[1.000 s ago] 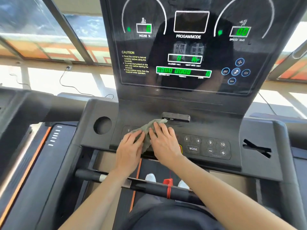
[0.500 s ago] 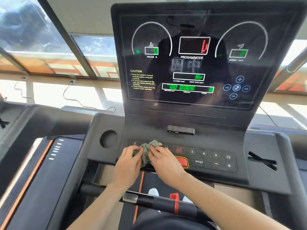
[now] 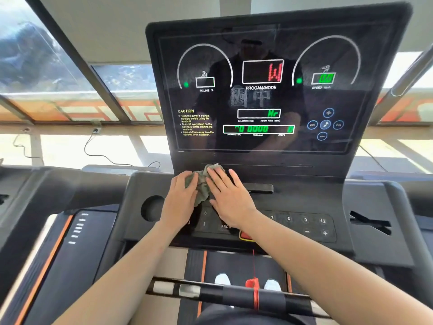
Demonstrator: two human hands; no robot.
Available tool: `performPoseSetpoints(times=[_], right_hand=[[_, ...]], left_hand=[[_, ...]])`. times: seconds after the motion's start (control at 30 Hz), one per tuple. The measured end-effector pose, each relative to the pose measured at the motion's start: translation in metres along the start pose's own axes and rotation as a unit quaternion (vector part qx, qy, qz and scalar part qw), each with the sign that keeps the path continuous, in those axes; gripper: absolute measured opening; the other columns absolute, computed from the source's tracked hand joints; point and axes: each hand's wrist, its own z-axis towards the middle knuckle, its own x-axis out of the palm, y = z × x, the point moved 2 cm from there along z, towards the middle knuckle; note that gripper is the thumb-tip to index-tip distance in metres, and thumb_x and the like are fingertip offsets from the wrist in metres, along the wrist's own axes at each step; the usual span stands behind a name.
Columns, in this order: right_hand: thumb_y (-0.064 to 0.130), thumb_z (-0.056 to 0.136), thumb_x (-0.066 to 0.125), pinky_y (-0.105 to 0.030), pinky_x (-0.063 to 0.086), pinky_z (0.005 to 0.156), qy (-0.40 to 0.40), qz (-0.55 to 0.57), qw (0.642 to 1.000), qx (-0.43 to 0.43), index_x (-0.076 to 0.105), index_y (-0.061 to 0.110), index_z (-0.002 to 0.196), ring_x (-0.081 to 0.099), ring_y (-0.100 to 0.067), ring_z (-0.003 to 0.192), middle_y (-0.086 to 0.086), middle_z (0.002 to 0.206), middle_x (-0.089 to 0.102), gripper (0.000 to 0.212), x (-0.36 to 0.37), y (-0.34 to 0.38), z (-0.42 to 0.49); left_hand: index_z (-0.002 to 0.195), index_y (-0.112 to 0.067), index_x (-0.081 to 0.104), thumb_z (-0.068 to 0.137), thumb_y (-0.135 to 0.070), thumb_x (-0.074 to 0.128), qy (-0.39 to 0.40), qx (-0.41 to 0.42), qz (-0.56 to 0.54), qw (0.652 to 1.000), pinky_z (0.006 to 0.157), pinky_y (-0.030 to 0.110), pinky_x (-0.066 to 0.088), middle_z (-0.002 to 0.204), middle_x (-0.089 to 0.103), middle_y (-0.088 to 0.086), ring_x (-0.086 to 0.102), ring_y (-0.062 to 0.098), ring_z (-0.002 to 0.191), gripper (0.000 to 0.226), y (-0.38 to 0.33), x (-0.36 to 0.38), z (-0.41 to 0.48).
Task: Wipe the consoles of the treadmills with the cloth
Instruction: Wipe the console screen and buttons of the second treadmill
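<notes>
Head view: right fingers (image 3: 218,178) lie straight and spread, flat on the cloth (image 3: 201,185). The left fingers (image 3: 186,184) are nearly straight and press its left part. Neither pinches, both only press down. The cloth is bunched on the console (image 3: 304,200) slope just below the screen (image 3: 269,97), near its lower left corner. The right hand (image 3: 230,199) and left hand (image 3: 180,204) sit side by side, with the palms further below the screen over the left end of the keypad (image 3: 304,225).

Step, as I judge: scrubbing the band under the screen; cannot tell which parts are done. The next move likely calls for a sweep rightward under the screen, lifting over the small black ledge (image 3: 260,187) just beside the right hand. There is open room up the screen and to the right. The cup hole (image 3: 152,207) rim is below-left of the screen, near the left hand. The red button (image 3: 246,235) sits below the screen by the right wrist and is best not pressed.
</notes>
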Motion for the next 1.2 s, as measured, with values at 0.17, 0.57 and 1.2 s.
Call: performPoseSetpoints(times=[0.17,0.57,1.2], right_hand=[[0.041,0.103,0.035,-0.052,0.007,0.124,0.055,0.041,0.997,-0.035,0.025,0.010,0.157,0.012,-0.030,0.153,-0.013,0.165,0.017,0.063,0.015,0.022,-0.022],[0.048,0.105,0.027,-0.049,-0.001,0.124,0.064,0.063,0.996,-0.022,0.012,0.018,0.160,0.003,-0.023,0.154,-0.006,0.167,0.003,0.064,0.016,0.032,-0.036],[0.032,0.093,0.060,-0.047,0.027,0.120,0.038,0.099,0.992,-0.063,0.043,0.008,0.149,0.033,-0.030,0.146,-0.014,0.157,0.038,0.063,0.033,0.055,-0.112]], left_hand=[[0.133,-0.004,0.062,0.095,-0.009,0.065,0.000,-0.020,-0.033,0.999,0.087,0.040,0.058,0.133,0.053,0.010,0.049,0.026,0.118,0.039,-0.001,0.009,-0.039],[0.136,-0.005,0.062,0.099,-0.012,0.054,-0.008,-0.065,-0.052,0.997,0.094,0.042,0.056,0.134,0.057,0.013,0.054,0.028,0.121,0.038,0.001,0.013,-0.071],[0.126,-0.011,0.070,0.094,-0.012,0.060,-0.021,-0.028,-0.100,0.994,0.099,0.033,0.050,0.124,0.063,0.005,0.057,0.023,0.116,0.034,-0.026,0.004,-0.127]])
